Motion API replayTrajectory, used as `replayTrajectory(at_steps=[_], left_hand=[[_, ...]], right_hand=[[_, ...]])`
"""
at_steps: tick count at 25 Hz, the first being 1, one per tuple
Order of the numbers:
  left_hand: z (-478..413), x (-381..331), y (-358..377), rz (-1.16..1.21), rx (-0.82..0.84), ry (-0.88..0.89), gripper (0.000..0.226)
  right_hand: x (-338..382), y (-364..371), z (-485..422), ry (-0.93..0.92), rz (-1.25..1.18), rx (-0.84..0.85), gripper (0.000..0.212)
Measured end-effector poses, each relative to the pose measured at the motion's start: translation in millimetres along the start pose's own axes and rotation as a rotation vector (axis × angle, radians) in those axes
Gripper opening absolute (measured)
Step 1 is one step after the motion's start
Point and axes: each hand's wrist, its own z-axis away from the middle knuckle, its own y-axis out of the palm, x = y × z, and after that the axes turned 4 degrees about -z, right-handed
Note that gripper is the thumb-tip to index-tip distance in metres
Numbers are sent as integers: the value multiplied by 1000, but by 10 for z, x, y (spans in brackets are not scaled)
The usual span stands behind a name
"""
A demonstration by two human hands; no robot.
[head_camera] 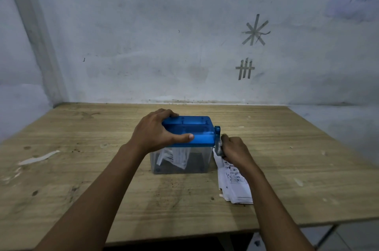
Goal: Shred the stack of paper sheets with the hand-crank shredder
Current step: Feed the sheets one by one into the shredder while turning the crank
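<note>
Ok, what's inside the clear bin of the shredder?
White paper strips hang inside the clear bin, below the blue lid. The left hand and wrist cover one upper corner.

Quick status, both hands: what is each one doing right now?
Left hand: grips the shredder top, thumb along its front edge.
Right hand: grips the crank handle.
</note>
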Motion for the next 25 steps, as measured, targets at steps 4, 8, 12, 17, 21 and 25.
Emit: replayTrajectory(at_steps=[4, 8, 12, 17, 21, 25], left_hand=[[-7, 0, -1, 16, -2, 10, 99], [9, -10, 7, 44, -9, -3, 96], [16, -9, 9, 42, -6, -1, 93], [8, -2, 17, 59, -5, -2, 91], [6, 13, 20, 72, -3, -2, 94], [0, 9, 18, 89, -9, -5, 93]], right_hand=[[-344, -262, -49, 36, 402, -318, 47], [-571, -318, -12, 182, 511, -115, 75], [-569, -356, 11, 96, 344, -216, 48], [-476, -415, 13, 84, 288, -271, 33], [-498, -452, -4, 65, 334, -295, 26], [-485, -492, 33, 24, 327, -300, 16]])
